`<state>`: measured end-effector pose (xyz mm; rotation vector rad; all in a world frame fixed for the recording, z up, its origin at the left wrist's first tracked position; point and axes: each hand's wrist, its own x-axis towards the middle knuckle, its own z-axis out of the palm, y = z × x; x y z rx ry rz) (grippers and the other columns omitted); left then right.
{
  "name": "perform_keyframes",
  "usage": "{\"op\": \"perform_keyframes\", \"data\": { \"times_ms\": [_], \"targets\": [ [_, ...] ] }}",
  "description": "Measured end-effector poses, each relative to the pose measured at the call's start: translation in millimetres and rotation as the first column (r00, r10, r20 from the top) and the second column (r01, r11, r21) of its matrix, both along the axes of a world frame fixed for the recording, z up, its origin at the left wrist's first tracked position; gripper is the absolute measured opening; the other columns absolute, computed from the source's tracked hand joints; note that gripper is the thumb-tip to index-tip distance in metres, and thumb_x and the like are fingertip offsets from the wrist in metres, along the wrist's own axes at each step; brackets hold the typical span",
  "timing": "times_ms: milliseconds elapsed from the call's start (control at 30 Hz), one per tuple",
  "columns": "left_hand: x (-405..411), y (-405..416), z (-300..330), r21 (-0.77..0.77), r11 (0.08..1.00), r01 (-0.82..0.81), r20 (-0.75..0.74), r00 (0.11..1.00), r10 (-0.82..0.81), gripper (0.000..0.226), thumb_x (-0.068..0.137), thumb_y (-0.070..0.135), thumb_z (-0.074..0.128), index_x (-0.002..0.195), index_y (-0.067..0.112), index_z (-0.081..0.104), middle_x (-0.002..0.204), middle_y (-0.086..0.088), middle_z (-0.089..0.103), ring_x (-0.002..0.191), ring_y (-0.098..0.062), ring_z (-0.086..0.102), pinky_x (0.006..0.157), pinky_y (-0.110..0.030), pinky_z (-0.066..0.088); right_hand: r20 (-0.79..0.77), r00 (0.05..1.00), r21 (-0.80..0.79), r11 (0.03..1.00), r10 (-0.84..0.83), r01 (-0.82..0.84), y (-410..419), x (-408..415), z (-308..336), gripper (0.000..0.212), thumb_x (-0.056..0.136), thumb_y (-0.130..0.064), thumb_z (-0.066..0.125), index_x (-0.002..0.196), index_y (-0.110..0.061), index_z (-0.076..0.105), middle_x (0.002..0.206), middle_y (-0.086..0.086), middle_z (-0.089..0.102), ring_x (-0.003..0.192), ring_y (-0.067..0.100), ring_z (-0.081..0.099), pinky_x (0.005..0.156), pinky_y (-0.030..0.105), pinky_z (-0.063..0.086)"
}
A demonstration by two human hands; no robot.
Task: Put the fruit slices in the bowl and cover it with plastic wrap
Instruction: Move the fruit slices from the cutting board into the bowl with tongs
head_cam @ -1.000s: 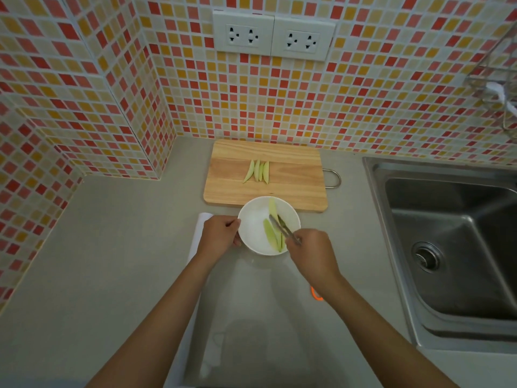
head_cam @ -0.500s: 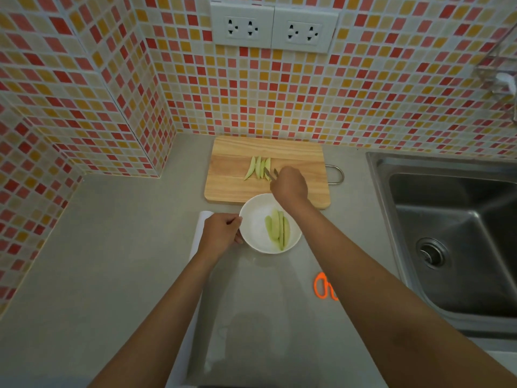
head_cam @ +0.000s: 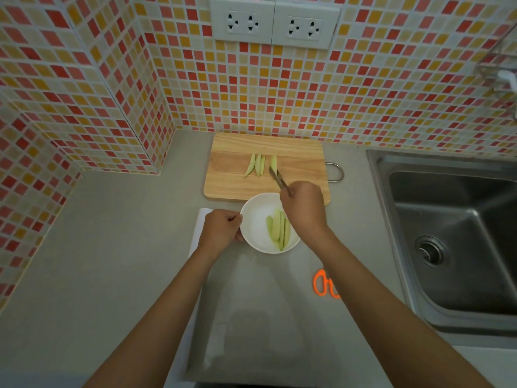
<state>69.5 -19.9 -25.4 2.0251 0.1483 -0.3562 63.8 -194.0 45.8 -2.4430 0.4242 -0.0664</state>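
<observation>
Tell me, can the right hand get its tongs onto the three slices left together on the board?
Probably yes. The right hand holds tongs already over the cutting board, gripping a slice beside the three slices, with nothing between.

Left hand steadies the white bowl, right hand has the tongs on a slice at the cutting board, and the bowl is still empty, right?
Not quite. The head view shows the white bowl already holding several fruit slices. The rest stands: left hand on its rim, right hand with the tongs at a slice on the cutting board.
</observation>
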Motion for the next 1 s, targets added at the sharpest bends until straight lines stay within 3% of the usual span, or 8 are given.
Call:
{"op": "perform_keyframes", "data": {
  "times_ms": [133,233,333,433,533,833,933,1000],
  "targets": [
    [0.6,-1.8,0.2,0.048,0.999,-0.002,0.023,1.000,0.001,0.028,0.089,0.012,0.053,0.077,-0.002,0.074,0.061,-0.013,0.070,0.062,-0.026,0.069,0.076,-0.045,0.059,-0.043,0.996,-0.026,0.996,0.084,-0.085,2.3,-66.7,-0.5,0.031,0.087,-0.015,0.055,0.058,-0.007,0.048,0.048,0.004,0.041,0.051,0.024,0.043,0.048,0.029,0.026],
    [3.1,-2.6,0.6,0.067,0.998,0.003,0.033,0.999,-0.005,0.027,0.089,0.012,0.053,0.080,0.001,0.076,0.064,-0.013,0.071,0.067,-0.029,0.070,0.076,-0.046,0.059,-0.200,0.971,-0.111,0.981,0.135,-0.159,8.8,-86.7,-10.7,0.026,0.090,-0.021,0.052,0.076,-0.001,0.063,0.075,0.019,0.064,0.074,0.034,0.061,0.059,0.030,0.035],
    [5.0,-1.1,-0.2,0.053,0.999,0.003,0.034,0.999,-0.005,0.026,0.089,0.013,0.054,0.080,0.001,0.076,0.065,-0.015,0.072,0.067,-0.030,0.070,0.077,-0.048,0.058,-0.245,0.961,-0.207,0.962,0.127,-0.180,8.6,-86.0,-13.5,0.030,0.093,-0.026,0.050,0.087,-0.001,0.065,0.086,0.018,0.067,0.083,0.033,0.063,0.061,0.031,0.037],
    [4.5,-0.2,-0.5,0.051,0.999,-0.001,0.030,1.000,0.000,0.026,0.089,0.014,0.055,0.079,0.001,0.076,0.064,-0.015,0.072,0.067,-0.030,0.070,0.078,-0.047,0.058,-0.112,0.990,-0.176,0.979,0.084,-0.102,5.5,-64.7,-2.6,0.030,0.090,-0.027,0.053,0.073,-0.004,0.061,0.066,0.011,0.060,0.065,0.029,0.058,0.053,0.027,0.033],
    [4.7,-0.6,0.4,0.050,0.999,-0.012,0.029,1.000,0.011,0.026,0.090,0.013,0.055,0.080,0.001,0.076,0.065,-0.016,0.072,0.065,-0.028,0.070,0.076,-0.045,0.059,-0.034,0.999,-0.067,0.998,0.017,-0.019,4.3,-14.8,5.9,0.038,0.087,-0.021,0.056,0.053,-0.012,0.041,0.051,-0.002,0.041,0.050,0.017,0.042,0.043,0.024,0.020],
    [4.3,-1.4,4.6,0.084,0.996,0.000,0.040,0.999,-0.004,0.028,0.091,0.015,0.054,0.082,0.002,0.077,0.066,-0.014,0.073,0.064,-0.025,0.070,0.075,-0.039,0.059,-0.197,0.977,-0.157,0.981,0.082,-0.114,25.6,78.7,-21.0,0.031,0.083,-0.002,0.056,0.058,-0.010,0.041,0.072,0.007,0.058,0.083,0.031,0.065,0.057,0.028,0.036],
    [3.7,-1.4,5.1,0.074,0.997,0.010,0.037,0.999,-0.013,0.028,0.091,0.014,0.053,0.083,0.004,0.077,0.067,-0.014,0.073,0.065,-0.024,0.070,0.076,-0.038,0.059,-0.200,0.976,-0.182,0.975,0.087,-0.125,28.2,83.2,-21.6,0.013,0.081,0.006,0.052,0.077,-0.004,0.059,0.093,0.014,0.068,0.086,0.031,0.065,0.061,0.028,0.038],
    [3.8,-1.5,4.8,0.076,0.997,0.010,0.037,0.999,-0.013,0.028,0.091,0.014,0.053,0.083,0.003,0.077,0.066,-0.014,0.073,0.065,-0.025,0.070,0.076,-0.039,0.059,-0.196,0.976,-0.197,0.971,0.095,-0.134,26.5,83.7,-23.3,0.016,0.082,0.008,0.050,0.079,-0.004,0.061,0.087,0.013,0.066,0.084,0.032,0.064,0.061,0.029,0.038]
  ]
}}
